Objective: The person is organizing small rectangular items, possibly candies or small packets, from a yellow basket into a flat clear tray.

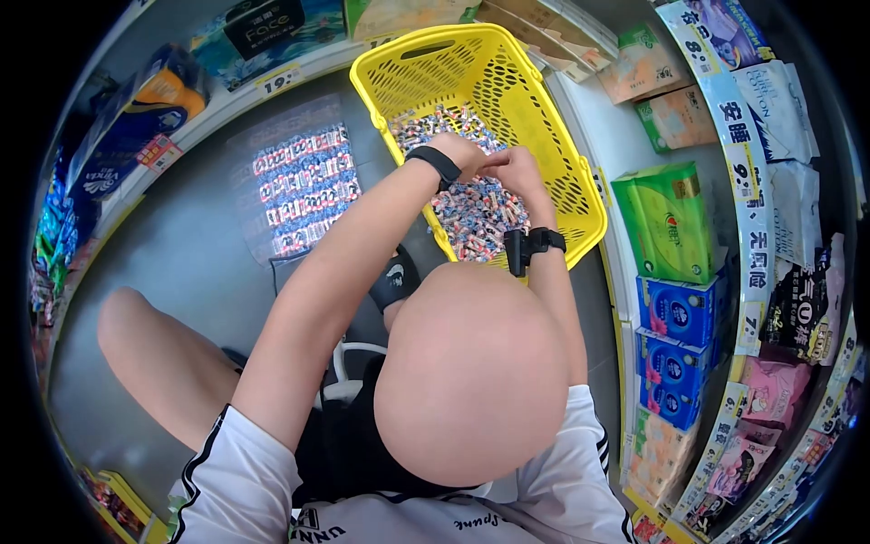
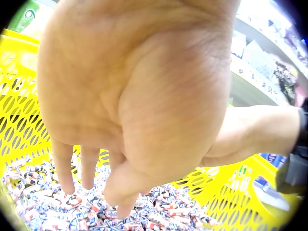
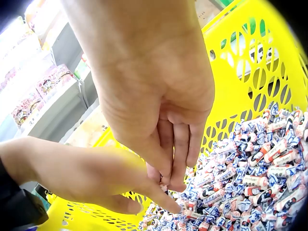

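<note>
A yellow plastic basket [image 1: 381, 54] stands on the floor, its bottom covered with small wrapped candies [image 1: 471, 208]. Both hands hover over the candies and meet fingertip to fingertip. My left hand [image 1: 462, 150], wearing a black wristband, hangs palm down with its fingers [image 2: 62, 168] straight, just above the candies [image 2: 163, 216]. My right hand [image 3: 168, 163] points down with its fingers bunched together. The left hand [image 3: 96, 178] reaches a finger to those tips. Whatever sits between the right fingertips is hidden. The basket wall [image 3: 250, 62] rises behind the candies [image 3: 260, 178].
Shelves with green tissue packs [image 1: 671, 222] and blue boxes [image 1: 675, 313] stand close on the right. A flat pack of candies [image 1: 304, 186] lies on the grey floor left of the basket. A back shelf with a price tag [image 1: 276, 82] sits beyond. My bare knee [image 1: 136, 326] is at the left.
</note>
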### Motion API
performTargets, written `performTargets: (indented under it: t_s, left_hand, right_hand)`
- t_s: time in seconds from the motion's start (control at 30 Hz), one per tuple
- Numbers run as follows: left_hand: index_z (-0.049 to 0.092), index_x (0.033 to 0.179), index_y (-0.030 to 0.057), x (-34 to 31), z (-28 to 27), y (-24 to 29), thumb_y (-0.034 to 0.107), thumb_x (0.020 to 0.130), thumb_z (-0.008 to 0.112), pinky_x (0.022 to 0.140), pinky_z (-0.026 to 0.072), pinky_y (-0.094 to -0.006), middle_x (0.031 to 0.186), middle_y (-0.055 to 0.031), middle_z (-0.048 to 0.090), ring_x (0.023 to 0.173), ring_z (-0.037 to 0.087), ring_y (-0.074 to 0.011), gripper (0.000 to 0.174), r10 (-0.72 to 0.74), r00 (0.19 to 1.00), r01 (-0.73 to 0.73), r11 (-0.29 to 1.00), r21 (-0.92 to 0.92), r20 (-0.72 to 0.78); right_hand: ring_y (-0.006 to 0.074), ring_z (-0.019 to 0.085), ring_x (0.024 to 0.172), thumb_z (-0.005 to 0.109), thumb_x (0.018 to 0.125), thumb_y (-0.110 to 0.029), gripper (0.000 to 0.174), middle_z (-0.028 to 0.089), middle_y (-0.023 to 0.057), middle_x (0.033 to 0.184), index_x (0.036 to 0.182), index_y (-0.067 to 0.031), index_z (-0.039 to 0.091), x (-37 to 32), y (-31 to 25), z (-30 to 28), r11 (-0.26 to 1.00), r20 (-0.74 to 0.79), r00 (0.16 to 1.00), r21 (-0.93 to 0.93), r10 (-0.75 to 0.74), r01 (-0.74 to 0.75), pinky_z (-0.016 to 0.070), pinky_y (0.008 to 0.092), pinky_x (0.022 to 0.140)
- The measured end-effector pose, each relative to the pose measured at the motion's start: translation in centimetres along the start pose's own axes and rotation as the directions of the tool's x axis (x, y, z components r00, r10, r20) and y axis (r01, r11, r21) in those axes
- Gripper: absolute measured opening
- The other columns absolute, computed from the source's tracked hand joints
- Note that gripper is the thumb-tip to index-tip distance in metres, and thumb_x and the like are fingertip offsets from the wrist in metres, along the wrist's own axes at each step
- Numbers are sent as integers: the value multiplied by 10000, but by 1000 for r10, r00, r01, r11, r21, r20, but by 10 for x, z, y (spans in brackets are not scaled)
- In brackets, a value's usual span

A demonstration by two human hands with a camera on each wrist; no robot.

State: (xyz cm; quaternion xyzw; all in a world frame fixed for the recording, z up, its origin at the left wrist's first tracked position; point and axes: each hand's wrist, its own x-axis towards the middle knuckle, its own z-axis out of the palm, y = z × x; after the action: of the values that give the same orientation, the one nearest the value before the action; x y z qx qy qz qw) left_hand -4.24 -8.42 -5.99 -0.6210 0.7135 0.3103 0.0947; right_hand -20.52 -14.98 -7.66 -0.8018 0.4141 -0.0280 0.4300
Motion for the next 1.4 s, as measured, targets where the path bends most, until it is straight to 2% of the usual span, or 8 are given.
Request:
performTargets:
  t_s: [0.17, 0.27, 0.47, 0.53, 0.7, 0.83, 1.1, 1.4]
  left_hand:
    - [725, 910, 10, -23, -7, -10, 166, 848, 661, 675, 521, -461, 794, -142, 728, 745, 684, -325, 179, 25, 999, -28, 998, -55, -45]
    - [767, 921, 48, -39, 1, -20, 92, 820, 687, 716, 546, -448, 837, -140, 755, 806, 724, -333, 136, 84, 961, -128, 980, -155, -265]
    - [727, 950, 63, -81, -3, -23, 107, 846, 662, 746, 563, -504, 968, -166, 746, 891, 717, -382, 131, 146, 909, -199, 975, -98, -389]
    - [760, 938, 41, -108, -8, -15, -42, 816, 639, 812, 562, -450, 964, -160, 761, 968, 729, -346, 191, 61, 909, -155, 968, -197, -413]
    - [721, 1027, 37, -138, -1, -28, -85, 834, 593, 853, 558, -459, 1049, -164, 748, 1033, 710, -362, 262, 89, 866, -186, 971, -151, -493]
    - [492, 1299, 38, -165, 9, -46, -86, 856, 592, 868, 550, -527, 1102, -239, 719, 1073, 667, -466, 471, 60, 700, -327, 913, -244, -712]
    - [464, 1167, 5, -220, 33, -77, 38, 924, 664, 835, 516, -587, 1007, -293, 685, 1017, 651, -498, 317, -119, 537, -157, 959, -237, -835]
    - [681, 1042, -8, -251, 91, -126, 141, 912, 708, 838, 540, -536, 974, -240, 714, 967, 673, -447, 199, -269, 514, -17, 946, -323, -815]
  right_hand:
    - [176, 769, 907, 764, 829, 42, 162, 802, 120, 922, 986, 35, 803, 0, -12, -2, 998, 44, 998, 40, -47, 45, 597, 311, 838]
    - [168, 764, 905, 741, 844, 47, 186, 792, 120, 939, 1028, 34, 764, -2, -32, 1, 997, -28, 997, -3, -72, 72, 594, 293, 827]
    - [193, 748, 857, 761, 842, -52, 217, 766, 102, 935, 1058, -33, 764, 2, -59, 8, 988, -95, 989, 95, -116, 125, 590, 335, 782]
    - [192, 749, 853, 748, 880, -40, 204, 774, 103, 945, 1083, -20, 761, 1, -70, 11, 968, -67, 966, 22, -249, 251, 589, 334, 794]
    - [198, 769, 848, 690, 919, 18, 188, 791, 123, 910, 1094, 5, 757, -13, -107, 20, 953, -43, 952, -4, -303, 303, 592, 336, 809]
    - [204, 770, 867, 697, 925, 8, 162, 794, 135, 922, 1076, 30, 751, -13, -137, 32, 933, -47, 933, -48, -358, 356, 594, 344, 809]
    - [273, 763, 865, 736, 921, -39, 155, 785, 165, 959, 1066, 5, 765, -12, -196, 65, 830, 69, 845, -161, -531, 534, 585, 370, 807]
    - [356, 738, 880, 728, 877, -10, 142, 760, 183, 935, 1014, -17, 765, -9, -230, 125, 692, 167, 723, -208, -671, 691, 572, 411, 810]
